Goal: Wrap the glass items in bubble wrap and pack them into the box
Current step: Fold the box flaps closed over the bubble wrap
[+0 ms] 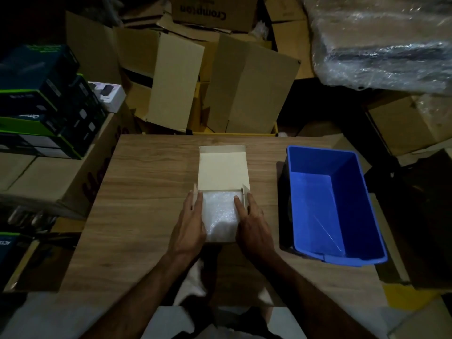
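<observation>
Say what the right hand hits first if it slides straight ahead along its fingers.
Likely the small box's right side flap: the right hand's fingers point up-table beside the bubble-wrapped bundle, fingertips almost at it. Beyond lies the open lid. Depth is uncertain.

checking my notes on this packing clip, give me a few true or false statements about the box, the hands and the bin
1. The small box on the table has its lid flap folded open, away from the person. True.
2. The bubble-wrapped bundle lies on the table beside the box. False: it sits inside the box.
3. Both hands are at the box, the left hand on its left side and the right hand on its right. True.
4. The blue bin stands to the left of the box. False: it stands to the right.
5. The right hand rests inside the blue bin. False: its fingers lie straight on the bundle and the box's right side flap.
</observation>
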A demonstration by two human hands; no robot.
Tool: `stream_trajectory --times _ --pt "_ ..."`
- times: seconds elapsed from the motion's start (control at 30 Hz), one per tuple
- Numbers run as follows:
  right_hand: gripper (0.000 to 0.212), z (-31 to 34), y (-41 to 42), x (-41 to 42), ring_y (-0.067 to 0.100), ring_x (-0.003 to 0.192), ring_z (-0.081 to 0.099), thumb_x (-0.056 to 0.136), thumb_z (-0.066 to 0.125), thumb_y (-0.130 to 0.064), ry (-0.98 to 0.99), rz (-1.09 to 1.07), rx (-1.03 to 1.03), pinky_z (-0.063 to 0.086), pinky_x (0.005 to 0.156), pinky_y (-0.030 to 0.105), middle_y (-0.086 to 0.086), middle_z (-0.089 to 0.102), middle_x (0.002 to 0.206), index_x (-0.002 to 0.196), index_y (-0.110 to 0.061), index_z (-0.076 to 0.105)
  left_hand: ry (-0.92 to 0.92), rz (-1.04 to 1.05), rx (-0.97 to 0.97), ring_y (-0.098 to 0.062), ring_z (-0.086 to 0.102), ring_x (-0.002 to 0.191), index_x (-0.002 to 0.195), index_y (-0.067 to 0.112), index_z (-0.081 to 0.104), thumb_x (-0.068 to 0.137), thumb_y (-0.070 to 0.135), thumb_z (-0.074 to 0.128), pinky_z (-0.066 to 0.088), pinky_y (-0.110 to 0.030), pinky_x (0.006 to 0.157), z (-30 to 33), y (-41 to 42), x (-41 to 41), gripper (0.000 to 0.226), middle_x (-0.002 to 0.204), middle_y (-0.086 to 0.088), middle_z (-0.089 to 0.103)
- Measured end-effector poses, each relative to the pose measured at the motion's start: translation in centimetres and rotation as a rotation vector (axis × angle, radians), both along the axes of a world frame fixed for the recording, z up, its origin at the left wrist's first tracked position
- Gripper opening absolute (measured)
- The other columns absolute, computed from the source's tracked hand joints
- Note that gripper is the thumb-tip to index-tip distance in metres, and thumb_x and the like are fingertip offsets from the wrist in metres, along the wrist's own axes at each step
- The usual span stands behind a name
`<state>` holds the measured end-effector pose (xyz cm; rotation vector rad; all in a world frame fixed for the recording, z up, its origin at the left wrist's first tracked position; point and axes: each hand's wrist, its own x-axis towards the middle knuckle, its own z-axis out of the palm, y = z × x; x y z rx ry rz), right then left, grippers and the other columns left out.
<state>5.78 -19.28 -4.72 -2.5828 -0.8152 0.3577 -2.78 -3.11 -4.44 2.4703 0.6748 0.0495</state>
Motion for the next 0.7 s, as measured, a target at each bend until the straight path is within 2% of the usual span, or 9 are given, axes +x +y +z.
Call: stream_trajectory --times 0.07,0.17,0.23,0.3,0.4,0.47,0.53,0.6,0.7 --pt "0.083 -0.2 0.4 -0.1 0.035 0.146 0.03 0.097 0.06 -0.037 0.011 0.006 -0.02 0.042 0.11 0.047 0.016 0.011 0.167 0.161 -0.028 0.008 -0.013 -0.096 0.022 -0.028 0.021 0.153 0.161 0.012 0.012 0.096 0.033 0.041 0.029 -0.048 0.122 -0.3 -0.7 0.0 0.074 0.168 -0.013 0.011" --pt "0.079 -0.7 0.1 -0.3 0.034 0.143 0.035 0.098 0.054 -0.043 0.042 0.063 0.004 0.044 0.109 0.047 0.017 0.019 0.166 0.162 -0.022 0.013 0.009 -0.233 0.061 -0.043 0.046 0.138 0.15 -0.01 0.032 0.086 0.018 0.072 0.046 -0.06 0.106 -2.0 -1.0 -0.1 0.08 0.151 -0.032 0.04" --pt "0.077 -1.4 -0.4 -0.5 0.034 0.139 0.04 0.097 0.049 -0.049 0.029 0.109 0.03 0.048 0.105 0.049 0.019 0.029 0.162 0.16 -0.016 0.021 0.016 -0.275 0.118 -0.044 0.055 0.129 0.141 -0.014 0.04 0.089 0.019 0.06 0.048 -0.058 0.102 -2.5 -1.3 -0.1 0.065 0.14 -0.035 0.051" --pt "0.077 -1.9 -0.6 -0.4 0.031 0.14 0.039 0.096 0.051 -0.048 0.031 0.128 0.018 0.047 0.106 0.047 0.016 0.032 0.161 0.159 -0.013 0.023 0.061 -0.319 0.181 -0.042 0.054 0.131 0.139 -0.013 0.046 0.093 0.023 0.042 0.048 -0.053 0.105 -3.2 -1.2 -0.2 0.059 0.142 -0.033 0.051" --pt "0.082 -2.2 -0.6 0.2 0.029 0.144 0.036 0.092 0.065 -0.043 0.032 0.156 -0.033 0.045 0.11 0.045 0.012 0.032 0.162 0.158 -0.012 0.025 0.103 -0.338 0.244 -0.038 0.043 0.142 0.144 -0.01 0.045 0.098 0.022 0.033 0.046 -0.049 0.109 -5.1 -0.3 -0.4 0.057 0.152 -0.028 0.043" --pt "0.081 -2.3 -0.5 0.8 0.029 0.142 0.037 0.091 0.069 -0.039 0.032 0.167 -0.044 0.046 0.109 0.043 0.01 0.036 0.16 0.156 -0.012 0.03 0.101 -0.347 0.255 -0.036 0.045 0.141 0.143 -0.008 0.048 0.096 0.019 0.038 0.047 -0.049 0.107 -5.6 0.4 -0.2 0.055 0.151 -0.026 0.045" --pt "0.082 -2.2 -0.2 1.4 0.026 0.143 0.036 0.089 0.072 -0.037 0.061 0.147 -0.036 0.045 0.108 0.038 0.007 0.034 0.16 0.156 -0.015 0.03 0.089 -0.345 0.23 -0.038 0.056 0.131 0.135 -0.005 0.058 0.088 0.013 0.058 0.051 -0.048 0.103 -4.8 1.0 0.6 0.051 0.144 -0.025 0.053" --pt "0.081 -2.2 0.2 2.2 0.027 0.145 0.034 0.089 0.073 -0.033 0.053 0.096 -0.009 0.046 0.107 0.039 0.01 0.029 0.163 0.157 -0.02 0.029 0.099 -0.304 0.238 -0.041 0.06 0.124 0.133 0.003 0.062 0.078 0.007 0.076 0.053 -0.048 0.099 -3.7 1.8 2.1 0.057 0.144 -0.023 0.054" --pt "0.081 -2.3 1.4 4.1 0.034 0.149 0.027 0.089 0.073 -0.028 0.016 0.027 0.002 0.047 0.11 0.045 0.016 0.019 0.165 0.157 -0.027 0.03 0.095 -0.262 0.247 -0.041 0.042 0.139 0.15 0.017 0.046 0.093 0.019 0.066 0.044 -0.049 0.107 -2.5 3.0 4.4 0.061 0.164 -0.02 0.024"
